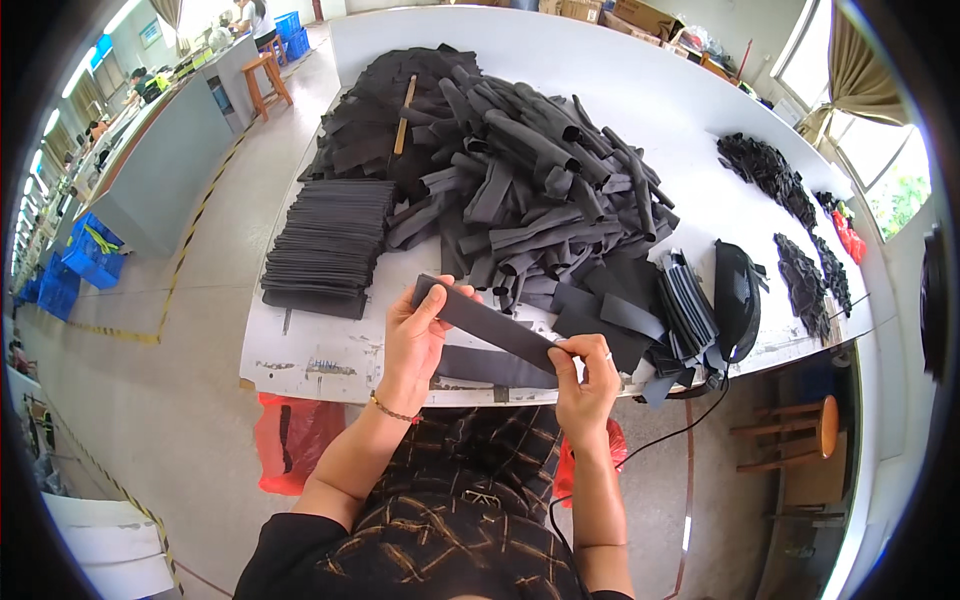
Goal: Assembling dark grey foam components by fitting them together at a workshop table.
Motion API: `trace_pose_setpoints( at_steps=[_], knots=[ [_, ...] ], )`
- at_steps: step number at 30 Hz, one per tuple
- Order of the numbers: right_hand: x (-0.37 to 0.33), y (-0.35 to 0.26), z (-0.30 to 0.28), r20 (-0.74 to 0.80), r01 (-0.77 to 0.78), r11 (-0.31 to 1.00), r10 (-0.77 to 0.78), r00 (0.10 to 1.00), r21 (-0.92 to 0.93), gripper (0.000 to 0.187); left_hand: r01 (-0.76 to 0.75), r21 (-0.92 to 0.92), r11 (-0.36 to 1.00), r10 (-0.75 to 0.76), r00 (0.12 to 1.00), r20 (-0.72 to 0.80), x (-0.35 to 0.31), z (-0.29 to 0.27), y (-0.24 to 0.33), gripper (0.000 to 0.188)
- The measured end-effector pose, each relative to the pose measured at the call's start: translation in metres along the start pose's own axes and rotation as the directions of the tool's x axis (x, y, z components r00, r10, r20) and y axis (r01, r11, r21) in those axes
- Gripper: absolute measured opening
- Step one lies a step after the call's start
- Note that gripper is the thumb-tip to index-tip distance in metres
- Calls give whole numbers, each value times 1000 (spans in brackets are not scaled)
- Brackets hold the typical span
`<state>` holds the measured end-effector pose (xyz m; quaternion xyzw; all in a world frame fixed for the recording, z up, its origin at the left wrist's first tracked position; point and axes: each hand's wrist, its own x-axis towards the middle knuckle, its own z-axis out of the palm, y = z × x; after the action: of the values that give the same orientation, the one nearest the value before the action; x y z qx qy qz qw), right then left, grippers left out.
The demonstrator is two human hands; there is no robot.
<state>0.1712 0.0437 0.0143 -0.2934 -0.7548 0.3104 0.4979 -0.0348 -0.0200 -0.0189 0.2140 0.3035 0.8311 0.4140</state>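
One blk strip (490,325) pinched at both ends: L hand (412,338) upper, R hand (588,385) lower. Stack (325,245) & pile (560,180) on desk (680,125) beyond.

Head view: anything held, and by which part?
A dark flat strip: the left hand holds its upper-left end, the right hand pinches its lower-right end.

The black strip (490,326) partly hides the left hand's (415,335) fingers; the right hand (587,382) covers its other end. The table (660,120) and right forearm (600,490) partly block red plastic bags (290,440). The top edge crops a distant worker (258,22); small items on the far-left bench blur together.
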Motion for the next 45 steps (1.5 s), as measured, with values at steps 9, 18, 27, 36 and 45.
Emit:
trace_pose_setpoints(
  at_steps=[9, 18, 27, 36, 45],
  knots=[
    [1, 22, -33, 253, -605, 777, 559, 790, 173, 10, 56, 579, 814, -17, 997, -73, -34, -9, 15, 10],
    [-15, 53, -6, 187, -376, 837, 474, 860, -397, 20, -114, 982, 153, 100, 990, 100, -42, -30, 0, 24],
    [17, 51, -52, 131, 58, 793, 27, 991, -606, 26, -171, 881, 440, 122, 984, 131, 56, -23, 19, 17],
    [11, 106, -63, 579, 540, 304, 51, 814, -785, 39, -217, 956, -196, 302, 914, 270, 150, -37, 45, 19],
    [3, 95, -43, 687, 651, 354, -31, 726, -672, 34, -176, 969, -174, 206, 956, 211, 133, -30, 51, 19]
  ],
)
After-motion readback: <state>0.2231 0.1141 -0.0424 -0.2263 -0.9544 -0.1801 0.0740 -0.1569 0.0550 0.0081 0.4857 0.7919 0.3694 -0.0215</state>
